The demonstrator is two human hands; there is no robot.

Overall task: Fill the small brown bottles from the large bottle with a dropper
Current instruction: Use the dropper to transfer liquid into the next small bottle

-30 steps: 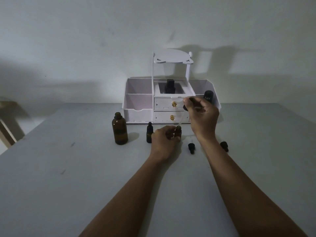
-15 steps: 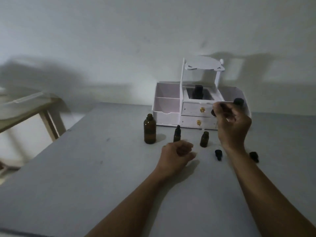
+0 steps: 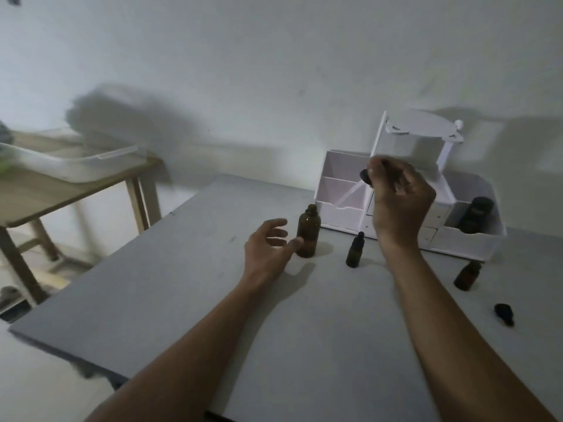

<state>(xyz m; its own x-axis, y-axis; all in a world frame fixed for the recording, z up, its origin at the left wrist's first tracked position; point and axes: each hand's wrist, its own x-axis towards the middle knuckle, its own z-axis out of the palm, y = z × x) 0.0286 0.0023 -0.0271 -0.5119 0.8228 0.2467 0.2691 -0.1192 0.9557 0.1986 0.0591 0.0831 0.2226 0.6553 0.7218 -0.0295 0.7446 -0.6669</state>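
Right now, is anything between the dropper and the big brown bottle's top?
Nothing visible. The black-bulbed glass dropper in the right hand has a clear path down to the large brown glass bottle; the left hand sits beside it, not over its mouth.

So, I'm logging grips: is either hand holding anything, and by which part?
The right hand pinches the dropper by its black bulb end, glass tube slanting down. The left hand holds nothing, open beside the large brown bottle.
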